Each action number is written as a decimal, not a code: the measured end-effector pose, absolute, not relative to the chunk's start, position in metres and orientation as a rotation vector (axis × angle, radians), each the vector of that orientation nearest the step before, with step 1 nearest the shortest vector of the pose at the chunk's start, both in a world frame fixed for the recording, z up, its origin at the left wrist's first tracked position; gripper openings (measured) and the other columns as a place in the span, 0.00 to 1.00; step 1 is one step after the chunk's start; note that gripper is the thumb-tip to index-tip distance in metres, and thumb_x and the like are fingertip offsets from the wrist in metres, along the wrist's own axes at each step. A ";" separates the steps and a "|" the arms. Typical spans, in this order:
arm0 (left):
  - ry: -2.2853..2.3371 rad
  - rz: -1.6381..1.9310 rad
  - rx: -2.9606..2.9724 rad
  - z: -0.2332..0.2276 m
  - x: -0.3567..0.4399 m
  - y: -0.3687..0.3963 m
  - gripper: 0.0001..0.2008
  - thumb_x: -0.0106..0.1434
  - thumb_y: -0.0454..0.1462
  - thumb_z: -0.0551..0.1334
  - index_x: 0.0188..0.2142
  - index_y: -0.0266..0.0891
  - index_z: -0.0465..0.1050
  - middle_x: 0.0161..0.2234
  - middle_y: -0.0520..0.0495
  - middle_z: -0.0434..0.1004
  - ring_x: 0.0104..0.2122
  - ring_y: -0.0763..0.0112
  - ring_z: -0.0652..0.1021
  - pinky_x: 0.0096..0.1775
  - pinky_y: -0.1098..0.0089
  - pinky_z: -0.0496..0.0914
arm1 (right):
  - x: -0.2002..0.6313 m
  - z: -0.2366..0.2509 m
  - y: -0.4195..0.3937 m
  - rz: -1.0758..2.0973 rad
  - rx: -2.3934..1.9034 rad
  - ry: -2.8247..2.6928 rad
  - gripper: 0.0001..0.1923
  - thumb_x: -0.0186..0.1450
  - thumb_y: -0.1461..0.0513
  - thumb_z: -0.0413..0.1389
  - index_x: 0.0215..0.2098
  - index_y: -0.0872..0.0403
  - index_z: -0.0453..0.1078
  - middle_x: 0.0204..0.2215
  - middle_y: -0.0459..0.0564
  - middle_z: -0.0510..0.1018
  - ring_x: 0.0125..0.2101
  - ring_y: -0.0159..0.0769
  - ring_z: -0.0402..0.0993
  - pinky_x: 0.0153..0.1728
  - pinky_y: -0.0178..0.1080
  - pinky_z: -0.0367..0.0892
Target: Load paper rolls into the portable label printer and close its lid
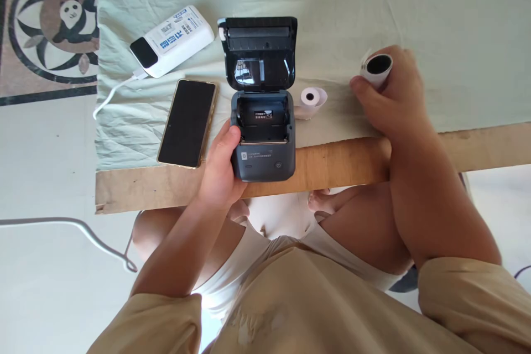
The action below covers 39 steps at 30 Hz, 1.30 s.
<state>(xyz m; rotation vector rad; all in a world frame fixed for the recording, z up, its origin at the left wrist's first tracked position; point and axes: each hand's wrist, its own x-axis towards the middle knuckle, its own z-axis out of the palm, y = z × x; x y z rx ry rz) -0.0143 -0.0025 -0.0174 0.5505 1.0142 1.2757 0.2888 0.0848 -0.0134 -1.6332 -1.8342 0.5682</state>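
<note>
My left hand [222, 168] is closed around the lower left side of a dark grey label printer [263, 163], holding it over the table's front edge. The printer's lid [262, 55] stands raised, and no roll shows in its paper bay. Off to the right, my right hand [390, 88] grips a white paper roll [376, 71] with a wide dark core, its end facing up. Between the hands lies a smaller white paper roll [309, 97] on the cloth, right beside the printer, with a strip of its paper loose.
A smartphone [187, 123] lies face up left of the printer. Behind it is a white power bank [174, 41] with a white cable [116, 88] plugged in. Pale green cloth [340, 5] covers the table, whose bare wooden edge [332, 163] runs along the front.
</note>
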 end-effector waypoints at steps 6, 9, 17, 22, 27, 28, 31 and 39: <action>1.028 1.298 0.618 -0.023 -0.014 -0.001 0.21 0.67 0.57 0.76 0.46 0.45 0.85 0.40 0.45 0.90 0.63 0.47 0.88 0.61 0.55 0.85 | 0.292 -0.020 0.085 0.375 -1.923 -1.863 0.25 0.65 0.60 0.73 0.57 0.45 0.73 0.54 0.58 0.86 0.52 0.52 0.83 0.55 0.54 0.76; 1.040 1.294 0.637 -0.025 -0.014 -0.001 0.20 0.69 0.57 0.74 0.47 0.46 0.84 0.42 0.44 0.91 0.63 0.47 0.88 0.61 0.54 0.85 | 0.290 -0.017 0.080 0.258 -1.826 -1.896 0.32 0.63 0.62 0.73 0.64 0.49 0.72 0.61 0.65 0.83 0.61 0.58 0.82 0.58 0.56 0.76; 0.978 1.373 0.628 -0.026 -0.013 -0.003 0.17 0.71 0.54 0.75 0.42 0.44 0.87 0.41 0.49 0.92 0.56 0.53 0.92 0.60 0.59 0.86 | 0.228 0.007 0.049 0.178 -1.281 -2.126 0.23 0.71 0.64 0.59 0.64 0.50 0.74 0.64 0.63 0.80 0.65 0.51 0.78 0.64 0.53 0.79; 0.958 1.362 0.607 -0.024 -0.013 -0.004 0.15 0.71 0.51 0.75 0.41 0.43 0.86 0.41 0.49 0.92 0.59 0.52 0.91 0.62 0.58 0.86 | 0.206 -0.017 0.059 0.375 -1.541 -2.202 0.27 0.72 0.61 0.65 0.68 0.51 0.75 0.64 0.65 0.77 0.66 0.54 0.77 0.69 0.56 0.75; 0.987 1.304 0.599 -0.026 -0.012 -0.003 0.19 0.68 0.56 0.76 0.45 0.44 0.86 0.44 0.45 0.93 0.67 0.45 0.87 0.62 0.55 0.86 | 0.209 -0.016 0.064 0.503 -1.555 -2.095 0.19 0.73 0.62 0.62 0.62 0.46 0.77 0.56 0.58 0.82 0.53 0.48 0.81 0.57 0.51 0.79; 0.985 1.305 0.600 -0.027 -0.012 -0.003 0.20 0.67 0.55 0.77 0.45 0.44 0.85 0.44 0.45 0.93 0.68 0.45 0.86 0.63 0.55 0.85 | 0.211 -0.015 0.064 0.529 -1.532 -2.065 0.21 0.72 0.63 0.62 0.63 0.46 0.76 0.56 0.57 0.83 0.51 0.47 0.82 0.57 0.50 0.79; 0.973 1.313 0.596 -0.027 -0.012 -0.004 0.19 0.67 0.53 0.78 0.47 0.44 0.85 0.46 0.45 0.93 0.68 0.46 0.86 0.63 0.56 0.85 | 0.215 -0.015 0.067 0.648 -1.516 -1.852 0.28 0.71 0.66 0.60 0.68 0.46 0.68 0.53 0.54 0.85 0.44 0.40 0.81 0.49 0.45 0.79; 0.928 1.261 0.597 -0.021 -0.015 -0.004 0.23 0.60 0.51 0.82 0.48 0.45 0.82 0.39 0.47 0.90 0.56 0.45 0.91 0.51 0.54 0.89 | 0.220 -0.023 0.074 1.118 -1.419 -1.557 0.20 0.78 0.61 0.52 0.66 0.42 0.66 0.61 0.56 0.84 0.50 0.43 0.89 0.39 0.42 0.81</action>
